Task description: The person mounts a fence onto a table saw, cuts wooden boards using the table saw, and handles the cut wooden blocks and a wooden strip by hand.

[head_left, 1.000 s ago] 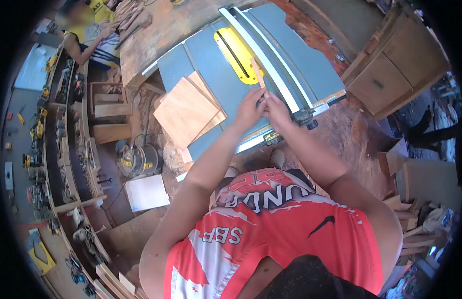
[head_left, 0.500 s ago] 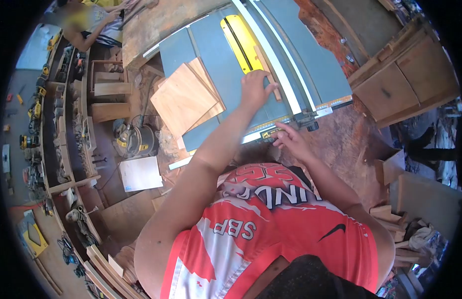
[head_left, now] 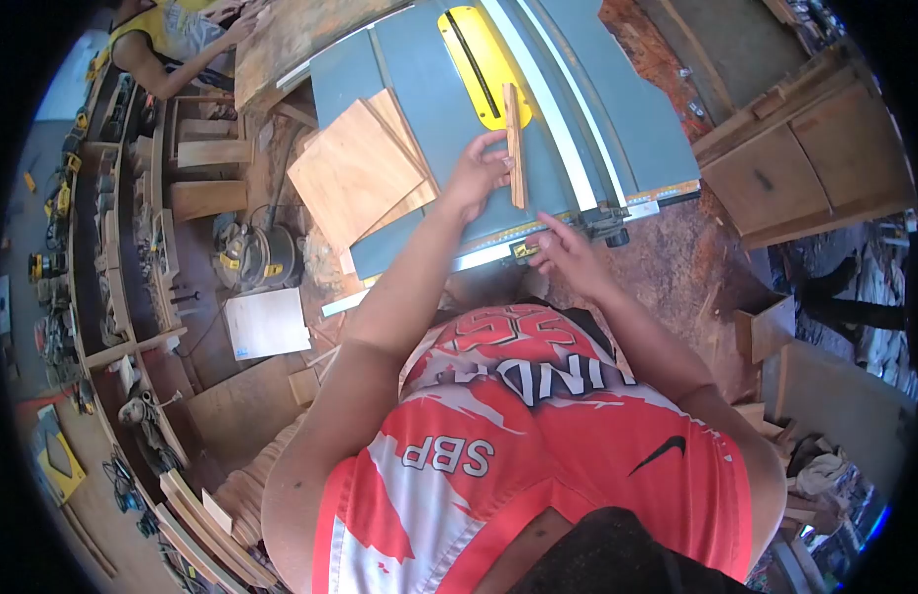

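My left hand [head_left: 479, 170] is closed on a narrow wooden strip [head_left: 516, 148], holding it near the middle. The strip points away from me over the blue-grey saw table [head_left: 419, 69], its far end over the yellow insert plate [head_left: 471, 59] with the dark slot. At the table's front edge, by the fence rail, my right hand [head_left: 568, 255] has its index finger stretched out and the other fingers loosely bent. Nothing shows in it. Left of my left hand, two flat wooden panels [head_left: 355, 178] lie overlapping on the table.
A long white-edged fence [head_left: 548, 109] runs across the table, right of the strip. Shelves with power tools [head_left: 117, 247] line the left side, with a round vacuum canister [head_left: 256, 255] nearby. Another person's arm [head_left: 187, 69] is at the upper left. A wooden cabinet [head_left: 805, 158] stands right.
My left hand has drawn back toward me and taken hold of the wooden strip, which has come away from the fence to the left. My right hand stays near the rail.
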`<state>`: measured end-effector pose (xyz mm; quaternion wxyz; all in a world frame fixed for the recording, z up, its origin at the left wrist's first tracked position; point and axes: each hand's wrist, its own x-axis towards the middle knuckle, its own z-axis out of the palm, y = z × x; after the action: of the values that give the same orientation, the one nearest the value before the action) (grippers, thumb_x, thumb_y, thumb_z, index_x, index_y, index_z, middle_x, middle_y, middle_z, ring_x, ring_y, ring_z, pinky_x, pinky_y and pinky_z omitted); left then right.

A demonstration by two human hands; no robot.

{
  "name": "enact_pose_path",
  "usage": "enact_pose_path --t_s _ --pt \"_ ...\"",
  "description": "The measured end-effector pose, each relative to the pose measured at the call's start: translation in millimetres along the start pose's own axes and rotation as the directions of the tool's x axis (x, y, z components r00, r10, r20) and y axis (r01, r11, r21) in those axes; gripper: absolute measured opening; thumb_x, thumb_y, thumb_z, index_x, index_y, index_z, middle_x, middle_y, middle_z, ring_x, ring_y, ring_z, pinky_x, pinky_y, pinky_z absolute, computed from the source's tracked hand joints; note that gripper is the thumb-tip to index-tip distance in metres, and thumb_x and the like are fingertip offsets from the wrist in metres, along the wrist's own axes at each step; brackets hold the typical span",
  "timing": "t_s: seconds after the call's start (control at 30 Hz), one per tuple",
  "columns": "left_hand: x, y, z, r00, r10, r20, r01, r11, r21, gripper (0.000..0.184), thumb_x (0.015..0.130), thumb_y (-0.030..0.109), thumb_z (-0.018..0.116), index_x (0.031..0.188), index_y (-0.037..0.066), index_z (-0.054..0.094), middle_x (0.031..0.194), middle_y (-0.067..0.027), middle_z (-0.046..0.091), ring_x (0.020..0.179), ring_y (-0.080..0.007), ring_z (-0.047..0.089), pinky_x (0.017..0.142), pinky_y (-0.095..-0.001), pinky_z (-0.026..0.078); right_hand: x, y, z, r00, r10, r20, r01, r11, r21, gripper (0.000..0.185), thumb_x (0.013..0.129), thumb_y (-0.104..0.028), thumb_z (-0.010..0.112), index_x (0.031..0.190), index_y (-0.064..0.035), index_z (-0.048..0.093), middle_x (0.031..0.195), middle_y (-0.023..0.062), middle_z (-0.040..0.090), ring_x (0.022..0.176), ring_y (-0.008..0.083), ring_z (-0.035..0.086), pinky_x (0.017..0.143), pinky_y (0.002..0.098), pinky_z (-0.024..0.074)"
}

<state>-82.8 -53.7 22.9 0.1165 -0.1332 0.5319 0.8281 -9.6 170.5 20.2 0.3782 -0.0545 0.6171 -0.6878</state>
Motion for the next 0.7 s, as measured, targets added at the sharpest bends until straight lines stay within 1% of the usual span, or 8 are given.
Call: enact_pose_path --t_s 0.03,0.1,0.33,0.47,0.53,0.6,0.63,0.7 --pt "-2 -1 0 1.000 -0.002 -0.005 0.002 1.000 -0.004 0.050 0.091 -0.002 0.059 0.137 0.004 0.040 0.112 -0.0146 0.062 0.099 -0.0214 0.063 0.086 -0.0338 0.052 5 -1 2 0.999 -0.032 -0.024 0.032 0.999 0.027 0.057 0.102 -0.025 0.048 0.150 -0.0027 0.026 0.118 0.0131 0.062 0.089 0.0151 0.063 0.074 0.0270 0.0517" --pt "-7 -5 1 0.999 0.032 0.010 -0.030 0.988 -0.153 0.051 0.091 -0.002 0.058 0.138 0.004 0.039 0.113 -0.0146 0.061 0.101 -0.0211 0.062 0.090 -0.0341 0.052 12 -5 7 0.998 -0.043 -0.034 0.045 0.998 0.036 0.057 0.102 -0.024 0.047 0.150 -0.0022 0.025 0.120 0.0138 0.061 0.090 0.0160 0.064 0.074 0.0274 0.0520" --pt "-17 -1 5 0.999 0.031 -0.012 -0.033 0.976 -0.214 0.053 0.090 -0.002 0.061 0.138 0.003 0.038 0.111 -0.0139 0.061 0.100 -0.0209 0.063 0.089 -0.0352 0.053 21 -16 19 0.992 -0.112 -0.065 0.119 0.984 0.130 0.055 0.102 -0.022 0.049 0.148 -0.0016 0.029 0.118 0.0144 0.062 0.088 0.0161 0.065 0.072 0.0261 0.0518" --pt "-17 -3 7 0.995 0.076 -0.068 -0.080 0.995 -0.055 0.056 0.087 0.000 0.066 0.137 0.002 0.040 0.106 -0.0116 0.061 0.097 -0.0198 0.063 0.086 -0.0331 0.054 22 -24 24 0.993 -0.072 -0.090 0.088 0.978 0.188 0.050 0.101 -0.020 0.051 0.144 -0.0005 0.035 0.114 0.0128 0.064 0.085 0.0153 0.064 0.071 0.0251 0.0504" --pt "-14 -5 9 0.992 0.100 -0.073 -0.099 0.995 0.015 0.057 0.086 0.001 0.067 0.136 0.001 0.040 0.104 -0.0109 0.061 0.095 -0.0197 0.064 0.084 -0.0325 0.054 27 -22 22 0.995 -0.041 -0.090 0.058 0.978 0.200 0.039 0.101 -0.020 0.050 0.135 -0.0004 0.043 0.109 0.0117 0.065 0.081 0.0144 0.063 0.070 0.0249 0.0492" --pt "-10 -7 10 0.981 0.172 -0.093 -0.149 0.965 0.218 0.053 0.085 0.004 0.070 0.133 0.000 0.046 0.105 -0.0107 0.062 0.093 -0.0180 0.064 0.081 -0.0311 0.055 33 -14 20 0.994 0.010 -0.109 0.019 0.967 0.255 0.035 0.102 -0.021 0.049 0.130 -0.0010 0.045 0.107 0.0118 0.065 0.080 0.0143 0.062 0.069 0.0253 0.0492" --pt "-6 -7 12 0.980 0.178 -0.092 -0.155 0.964 0.218 0.053 0.085 0.004 0.070 0.133 0.000 0.046 0.105 -0.0107 0.062 0.093 -0.0180 0.064 0.081 -0.0311 0.055 37 -9 19 0.991 0.062 -0.123 -0.021 0.950 0.311 0.032 0.102 -0.023 0.047 0.125 -0.0015 0.047 0.104 0.0118 0.065 0.079 0.0142 0.062 0.069 0.0258 0.0492" --pt "0 -8 17 0.967 0.243 -0.075 -0.176 0.852 0.493 0.044 0.085 0.009 0.072 0.125 -0.001 0.057 0.111 -0.0108 0.064 0.092 -0.0180 0.066 0.082 -0.0312 0.054 42 -1 18 0.986 0.077 -0.150 -0.020 0.936 0.350 0.031 0.103 -0.025 0.045 0.124 -0.0021 0.048 0.103 0.0122 0.065 0.079 0.0145 0.062 0.068 0.0261 0.0490"
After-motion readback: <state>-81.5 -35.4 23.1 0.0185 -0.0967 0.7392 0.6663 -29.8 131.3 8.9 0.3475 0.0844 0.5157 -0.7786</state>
